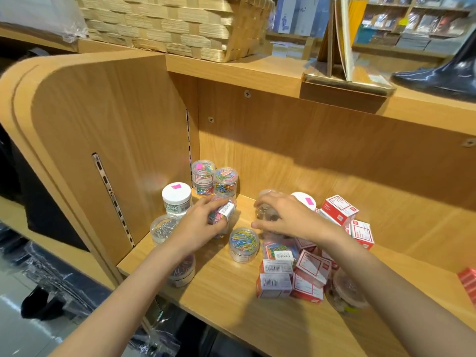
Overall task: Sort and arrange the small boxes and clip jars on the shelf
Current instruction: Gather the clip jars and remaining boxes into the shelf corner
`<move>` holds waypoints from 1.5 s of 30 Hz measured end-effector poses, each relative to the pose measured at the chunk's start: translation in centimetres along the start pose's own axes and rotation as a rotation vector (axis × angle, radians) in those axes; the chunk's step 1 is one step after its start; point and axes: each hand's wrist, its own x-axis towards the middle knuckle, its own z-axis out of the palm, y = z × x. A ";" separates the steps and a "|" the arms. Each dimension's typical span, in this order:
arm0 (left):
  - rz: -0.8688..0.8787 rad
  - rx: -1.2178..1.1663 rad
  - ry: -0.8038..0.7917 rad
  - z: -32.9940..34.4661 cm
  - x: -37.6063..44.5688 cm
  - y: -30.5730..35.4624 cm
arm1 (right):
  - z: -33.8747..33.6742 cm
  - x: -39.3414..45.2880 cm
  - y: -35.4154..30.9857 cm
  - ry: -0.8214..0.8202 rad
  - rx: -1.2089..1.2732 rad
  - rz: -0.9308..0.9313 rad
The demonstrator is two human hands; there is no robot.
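While tilted, colored-clip jar (222, 212) fills left grip (199, 222) — seemingly.

No lettering can be made out anywhere. The white box (274, 284) shows a barcode, its digits too small to read. The red boxes (340, 209) carry white labels with blurred print (lines only). The jar (221, 212) in the left hand (199, 225) bears a barcode sticker, also illegible.
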 end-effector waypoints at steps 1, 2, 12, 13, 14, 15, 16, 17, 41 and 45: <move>0.007 0.004 0.001 0.0 0.0 0.0 | 0.3 -0.5 -0.5 -0.025 0.007 0.000; 0.012 0.014 0.000 -0.1 -0.1 0.0 | 0.8 -0.9 -1.0 -0.060 -0.012 0.008; -0.016 0.049 0.012 0.0 -0.4 0.1 | 1.8 0.3 -1.2 0.086 0.207 0.133; -0.017 0.050 0.016 0.1 -0.5 0.1 | 1.1 0.9 -0.9 0.149 0.272 0.180; -0.018 0.061 0.014 0.2 -0.6 0.0 | 0.6 1.6 -0.7 0.206 0.311 0.214; -0.016 0.081 0.011 0.2 -0.6 -0.1 | 0.3 2.4 -0.5 0.244 0.327 0.240; -0.018 0.103 0.005 0.3 -0.6 -0.2 | 0.2 3.2 -0.5 0.266 0.319 0.249; -0.021 0.124 0.000 0.2 -0.6 -0.2 | 0.3 4.1 -0.6 0.268 0.284 0.245; -0.030 0.187 0.356 -3.6 -8.7 -5.4 | 5.4 0.3 -9.4 -0.004 0.243 -0.249; -0.092 0.189 0.287 -3.6 -9.7 -6.5 | 8.3 0.8 -11.9 -0.069 0.218 -0.240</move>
